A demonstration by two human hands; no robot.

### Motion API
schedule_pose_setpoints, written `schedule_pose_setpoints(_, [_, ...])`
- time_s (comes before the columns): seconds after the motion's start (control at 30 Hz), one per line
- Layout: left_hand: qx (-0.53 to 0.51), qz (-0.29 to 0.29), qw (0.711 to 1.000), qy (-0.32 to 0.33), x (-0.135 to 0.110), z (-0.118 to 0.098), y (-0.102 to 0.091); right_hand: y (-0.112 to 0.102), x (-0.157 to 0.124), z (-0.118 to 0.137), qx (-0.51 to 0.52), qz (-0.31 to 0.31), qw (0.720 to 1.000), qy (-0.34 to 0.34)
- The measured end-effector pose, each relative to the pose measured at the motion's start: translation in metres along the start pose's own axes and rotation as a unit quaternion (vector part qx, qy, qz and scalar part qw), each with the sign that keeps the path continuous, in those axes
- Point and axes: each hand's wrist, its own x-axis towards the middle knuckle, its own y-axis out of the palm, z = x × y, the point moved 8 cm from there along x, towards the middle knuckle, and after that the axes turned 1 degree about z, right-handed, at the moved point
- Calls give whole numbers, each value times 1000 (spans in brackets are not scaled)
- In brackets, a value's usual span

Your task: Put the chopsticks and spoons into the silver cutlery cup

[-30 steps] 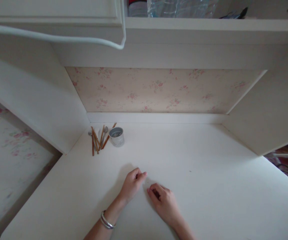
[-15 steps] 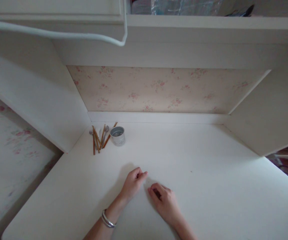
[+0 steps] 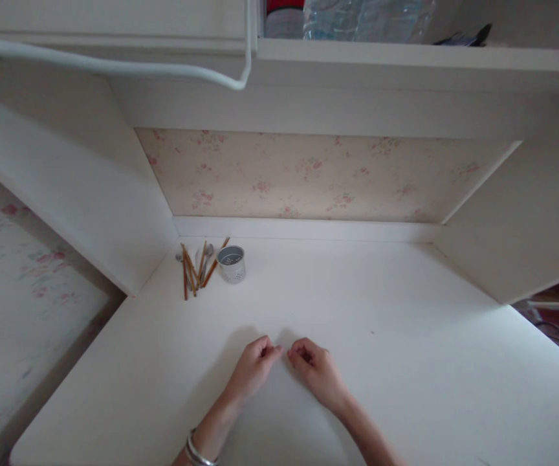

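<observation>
My left hand [image 3: 253, 367] rests on the white desk [image 3: 405, 375] with its fingers curled in and the thumb pointing right. A metal bracelet [image 3: 196, 450] circles that wrist. Just to its right, my right hand [image 3: 317, 370] is loosely closed, its fingertips facing the left thumb across a small gap. Nothing shows in either hand. Farther back on the left stands a grey perforated utensil holder [image 3: 232, 266], upright and apart from both hands. Beside it lie several brown chopsticks [image 3: 185, 278] in a loose pile, mixed with metal spoons [image 3: 209, 250].
White side panels [image 3: 526, 213] flank the desk. Overhead runs a shelf [image 3: 405, 55] holding clear plastic-wrapped items [image 3: 367, 19], with a white tube [image 3: 114, 65] hanging below its left part. A tiny dark speck [image 3: 372, 332] lies right of my hands.
My right hand has moved forward and my left hand slightly back, so they now sit level with each other. The view has shifted a little; the holder and chopsticks stay in place.
</observation>
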Motion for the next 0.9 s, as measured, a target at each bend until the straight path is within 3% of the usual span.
schedule_pose_setpoints(0.17, [11, -85, 996, -6, -41, 22, -24, 12, 75, 15, -3, -25, 999, 24])
schedule_pose_setpoints(0.33, [3, -61, 998, 15, -53, 29, -23, 48, 165, 69, -21, -55, 998, -10])
schedule_pose_setpoints(0.47, [18, -56, 998, 29, -47, 24, -24, 65, 205, 116, -46, -73, 994, -67])
schedule_pose_setpoints(0.57, [30, -55, 997, 41, -45, 22, -25, 75, 216, 130, -62, -54, 992, -91])
schedule_pose_setpoints(0.7, [33, -46, 997, 44, -46, 21, -24, 80, 211, 134, -66, -43, 990, -120])
schedule_pose_setpoints(0.9, [19, -41, 998, 36, -46, 24, -22, 50, 172, 119, -20, -102, 987, -125])
